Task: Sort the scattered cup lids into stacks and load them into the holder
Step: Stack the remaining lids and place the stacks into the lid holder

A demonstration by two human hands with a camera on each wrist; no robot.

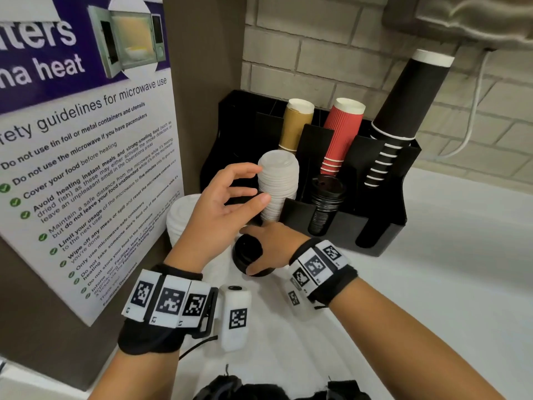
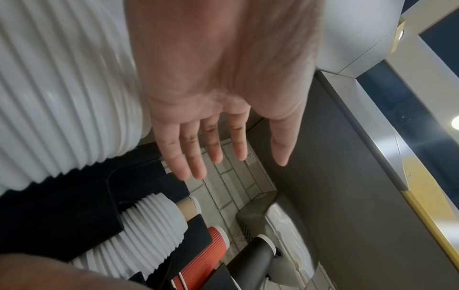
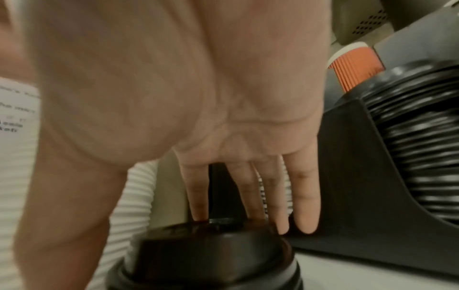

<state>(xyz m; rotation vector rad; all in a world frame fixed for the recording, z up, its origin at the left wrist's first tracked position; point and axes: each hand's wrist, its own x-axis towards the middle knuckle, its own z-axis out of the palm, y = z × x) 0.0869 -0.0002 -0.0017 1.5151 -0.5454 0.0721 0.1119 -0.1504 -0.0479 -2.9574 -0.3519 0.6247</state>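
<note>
A black cup holder (image 1: 375,223) stands on the white counter against the brick wall. Its front left slot holds a leaning stack of white lids (image 1: 278,183) (image 2: 154,225), and the slot beside it a stack of black lids (image 1: 326,203) (image 3: 422,157). My left hand (image 1: 253,184) (image 2: 223,157) hovers just left of the white stack, fingers straight and spread, holding nothing. In front of the holder my right hand (image 1: 249,248) grips a black lid (image 1: 243,256) (image 3: 211,259) on the counter, thumb on its near rim and fingers (image 3: 306,206) on its far rim. Another white lid stack (image 1: 181,220) (image 2: 62,98) stands left of the holder.
Brown cups (image 1: 297,122), red cups (image 1: 343,131) and a tall stack of black cups (image 1: 403,111) fill the holder's back slots. A microwave safety poster (image 1: 86,168) covers the wall on the left. The white counter (image 1: 447,284) stretches to the right. A grey appliance (image 1: 476,18) hangs above.
</note>
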